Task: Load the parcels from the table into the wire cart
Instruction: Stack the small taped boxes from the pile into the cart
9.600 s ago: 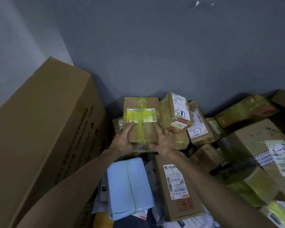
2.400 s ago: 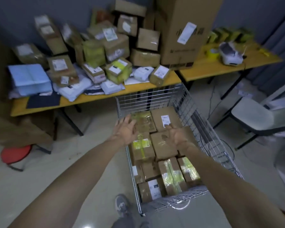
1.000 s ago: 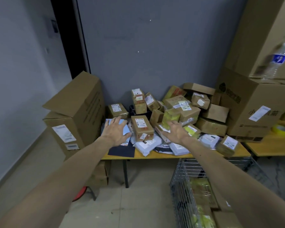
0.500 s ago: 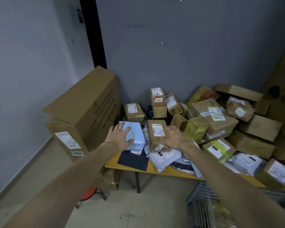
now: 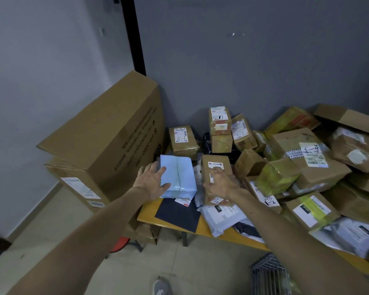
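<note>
both hands are open and spread. the left hand (image 5: 150,182) lies flat against the left side of a light blue parcel (image 5: 179,175), and the right hand (image 5: 221,185) rests on a brown box (image 5: 216,165) just beside it, fingers across its label. neither grips anything. the parcels sit at the left end of the yellow tabletop (image 5: 149,216), with a heap of more boxes (image 5: 307,158) behind and to the right. a big carton (image 5: 107,141) leans against the wall on the left. only a corner of the wire cart (image 5: 266,273) shows, low on the right.
</note>
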